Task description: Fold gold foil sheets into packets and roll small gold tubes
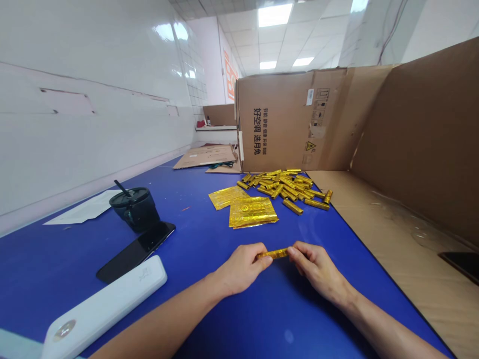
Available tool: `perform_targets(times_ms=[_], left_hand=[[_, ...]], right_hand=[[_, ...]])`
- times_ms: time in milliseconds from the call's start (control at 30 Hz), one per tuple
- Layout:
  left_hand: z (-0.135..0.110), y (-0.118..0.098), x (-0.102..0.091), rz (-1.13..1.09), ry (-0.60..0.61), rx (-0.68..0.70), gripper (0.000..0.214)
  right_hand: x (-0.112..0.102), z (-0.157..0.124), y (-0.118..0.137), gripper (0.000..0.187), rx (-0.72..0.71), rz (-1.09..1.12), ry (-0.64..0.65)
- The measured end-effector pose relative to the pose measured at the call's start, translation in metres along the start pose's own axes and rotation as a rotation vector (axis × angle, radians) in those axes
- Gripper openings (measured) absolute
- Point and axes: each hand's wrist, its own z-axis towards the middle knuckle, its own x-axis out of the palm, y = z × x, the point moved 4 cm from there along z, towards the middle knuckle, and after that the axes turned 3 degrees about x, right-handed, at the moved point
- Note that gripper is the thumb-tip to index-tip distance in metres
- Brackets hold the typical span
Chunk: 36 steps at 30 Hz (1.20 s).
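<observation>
Head — left hand (241, 268), right hand (318, 268) pinch gold roll (275, 254).

Gold foil roll (274, 254), blue table (209, 239)

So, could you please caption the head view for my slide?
Left hand and right hand pinch the ends of a gold roll above a blue table, foil sheets and a roll pile behind.

At your 12 o'clock, the tall brown cardboard box (284, 119) bears vertical black print "好空调 选月兔". At its 3 o'clock you have a yellow warning triangle (310, 146) and black handling pictograms (322, 93). The orange wall banner (231, 75) is illegible.
</observation>
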Motion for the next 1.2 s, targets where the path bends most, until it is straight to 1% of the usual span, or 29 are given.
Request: perform_targets(times_ms=[133, 233, 333, 533, 733, 800, 900, 1000, 1067, 1133, 1200], left_hand=[[-0.001, -0.008, 0.002, 0.024, -0.012, 0.063, 0.016], [-0.003, -0.010, 0.005, -0.008, 0.004, 0.068, 0.012], [-0.004, -0.009, 0.008, -0.024, -0.004, 0.067, 0.015], [-0.003, -0.009, 0.009, -0.016, -0.009, 0.064, 0.015], [-0.003, -0.004, 0.006, -0.059, -0.016, 0.023, 0.021], [-0.003, -0.003, 0.006, -0.073, -0.027, 0.020, 0.021], [-0.001, 0.000, 0.009, -0.185, -0.013, -0.021, 0.023], [0.001, 0.007, 0.012, -0.362, 0.017, -0.100, 0.033], [0.003, 0.011, 0.012, -0.413, 0.029, -0.123, 0.038], [0.005, 0.014, 0.011, -0.454, 0.030, -0.141, 0.036], [0.006, 0.015, 0.011, -0.480, 0.012, -0.154, 0.030]], right_hand=[[0.003, -0.003, 0.006, 0.035, -0.058, -0.138, -0.001], [0.006, -0.006, 0.011, 0.035, -0.116, -0.253, 0.008], [0.009, -0.008, 0.014, 0.034, -0.138, -0.307, 0.018], [0.012, -0.010, 0.016, 0.034, -0.175, -0.292, 0.020], [0.007, -0.005, 0.011, 0.036, -0.102, -0.233, -0.012], [0.007, -0.005, 0.011, 0.036, -0.102, -0.229, -0.013], [0.007, -0.005, 0.012, 0.036, -0.146, -0.264, -0.034], [0.008, -0.008, 0.013, 0.034, -0.229, -0.345, -0.047], [0.008, -0.009, 0.014, 0.032, -0.277, -0.390, -0.057], [0.007, -0.011, 0.015, 0.029, -0.298, -0.410, -0.065], [0.006, -0.011, 0.015, 0.026, -0.272, -0.395, -0.057]])
